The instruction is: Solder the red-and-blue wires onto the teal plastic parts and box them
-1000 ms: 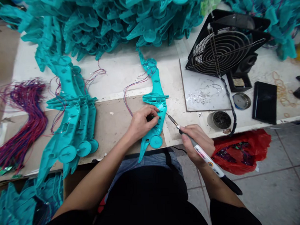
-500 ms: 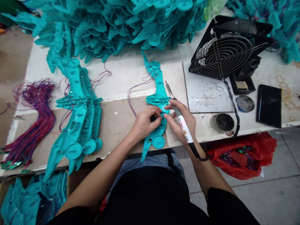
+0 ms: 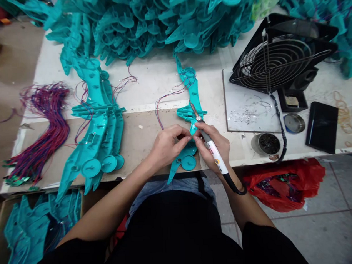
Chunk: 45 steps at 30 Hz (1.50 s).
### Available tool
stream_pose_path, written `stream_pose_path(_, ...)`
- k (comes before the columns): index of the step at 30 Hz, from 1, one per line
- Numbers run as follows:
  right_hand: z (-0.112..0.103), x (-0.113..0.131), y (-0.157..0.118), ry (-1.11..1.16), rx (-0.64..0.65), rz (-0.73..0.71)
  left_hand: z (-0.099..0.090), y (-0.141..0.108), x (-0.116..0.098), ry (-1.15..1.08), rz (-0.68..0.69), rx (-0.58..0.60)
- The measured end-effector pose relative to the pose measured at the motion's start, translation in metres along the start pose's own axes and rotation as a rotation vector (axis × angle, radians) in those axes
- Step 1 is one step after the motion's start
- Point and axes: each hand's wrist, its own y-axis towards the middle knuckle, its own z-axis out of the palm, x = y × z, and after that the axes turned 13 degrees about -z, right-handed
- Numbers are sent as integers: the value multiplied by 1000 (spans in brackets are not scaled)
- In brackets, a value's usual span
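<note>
My right hand [image 3: 215,146] is closed around a soldering iron [image 3: 214,152] with a white and grey handle, its metal tip pointing up and away from me. Its thumb and a fingertip also meet my left fingertips. My left hand [image 3: 170,145] is pinched over the middle of a teal plastic part [image 3: 193,94]; whatever lies between its fingertips is too small to make out. That part lies on the table in front of me, a flat disc at its near end. Thin red and blue wires [image 3: 166,95] loop out to its left.
Stacked teal parts [image 3: 99,123] and a bundle of red-blue wires [image 3: 53,121] lie left. A large teal pile [image 3: 149,25] fills the back. Right are a black fan [image 3: 277,59], a white board [image 3: 244,118], a small tin [image 3: 294,123] and a black box [image 3: 322,127].
The iron's tip has swung left and down over the teal part. My fingertips have come together. The whole view has shifted slightly.
</note>
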Motion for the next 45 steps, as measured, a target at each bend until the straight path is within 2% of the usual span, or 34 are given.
stream_pose_path(6, -21, 9, -26, -44, -40, -115, 11, -9, 15, 1, -146, 1)
stream_pose_path(12, -37, 22, -48, -24, -63, -167, 14, -8, 22, 20, -142, -15)
stream_pose_path(25, -34, 19, -52, -15, -35, -197, 14, -8, 22, -46, -181, 0)
stream_pose_path(39, -35, 16, -53, -59, 70, -295, 15, -7, 23, -39, -176, -5)
stream_pose_path(45, -35, 15, -54, -74, 53, -298, 15, -6, 24, -42, -193, 7)
